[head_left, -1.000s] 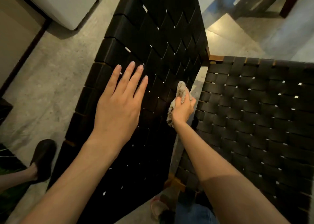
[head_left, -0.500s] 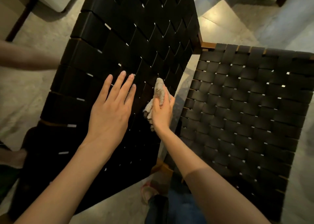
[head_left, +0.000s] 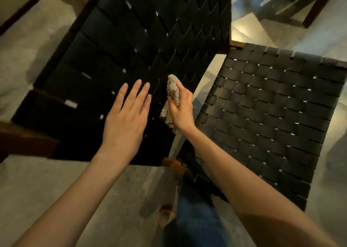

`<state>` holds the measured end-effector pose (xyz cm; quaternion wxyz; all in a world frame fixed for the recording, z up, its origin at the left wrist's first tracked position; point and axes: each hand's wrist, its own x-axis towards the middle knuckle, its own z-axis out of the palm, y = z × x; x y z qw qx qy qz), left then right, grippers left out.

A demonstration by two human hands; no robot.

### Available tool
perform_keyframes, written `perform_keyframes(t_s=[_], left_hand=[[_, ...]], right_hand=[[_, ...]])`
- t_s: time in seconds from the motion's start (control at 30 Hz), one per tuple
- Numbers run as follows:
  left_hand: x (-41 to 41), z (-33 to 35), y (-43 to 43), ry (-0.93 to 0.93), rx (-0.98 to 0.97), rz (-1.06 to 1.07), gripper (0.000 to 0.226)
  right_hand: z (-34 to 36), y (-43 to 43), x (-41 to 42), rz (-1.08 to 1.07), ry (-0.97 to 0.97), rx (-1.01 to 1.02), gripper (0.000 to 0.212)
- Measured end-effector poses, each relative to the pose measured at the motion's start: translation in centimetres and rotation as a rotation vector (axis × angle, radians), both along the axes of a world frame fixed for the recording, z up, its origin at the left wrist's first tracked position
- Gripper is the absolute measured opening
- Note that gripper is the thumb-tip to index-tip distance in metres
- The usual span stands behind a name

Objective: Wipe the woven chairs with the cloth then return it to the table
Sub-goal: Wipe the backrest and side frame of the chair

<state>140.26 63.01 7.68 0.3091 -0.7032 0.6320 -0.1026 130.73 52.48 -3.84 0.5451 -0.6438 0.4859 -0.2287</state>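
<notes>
Two black woven chairs stand side by side on a concrete floor. The left chair point(head_left: 116, 46) has a darker seat; my left hand point(head_left: 125, 119) lies flat on it with fingers spread, holding nothing. My right hand point(head_left: 183, 111) grips a crumpled beige cloth point(head_left: 172, 91) and presses it against the right part of the left chair's seat, close to its right edge. The right chair point(head_left: 272, 111) lies just to the right of that hand, untouched. A narrow gap of floor separates the two seats.
Wooden frame corners point(head_left: 174, 164) show at the near edge between the chairs. My leg in blue jeans point(head_left: 195, 215) and a foot point(head_left: 165, 215) are below. Dark wooden furniture legs point(head_left: 317, 4) stand at the far right. Bare concrete floor point(head_left: 28, 46) lies left.
The view has shifted, so both chairs sit higher and further right in frame. My right hand with the cloth has slid along the left seat, staying beside the left hand.
</notes>
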Motion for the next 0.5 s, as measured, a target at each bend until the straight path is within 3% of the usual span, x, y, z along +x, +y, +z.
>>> perform_keyframes(t_s=[0.33,0.5], left_hand=[[-2.7,-4.6,8.1,0.03,-0.256,0.029,0.071],[-2.9,-8.2,9.1,-0.039,-0.498,0.044,0.066]], right_hand=[[-1.4,5.0,-1.7,0.143,-0.026,-0.156,0.056],[-3.7,4.9,-2.3,0.221,-0.053,-0.372,0.063]])
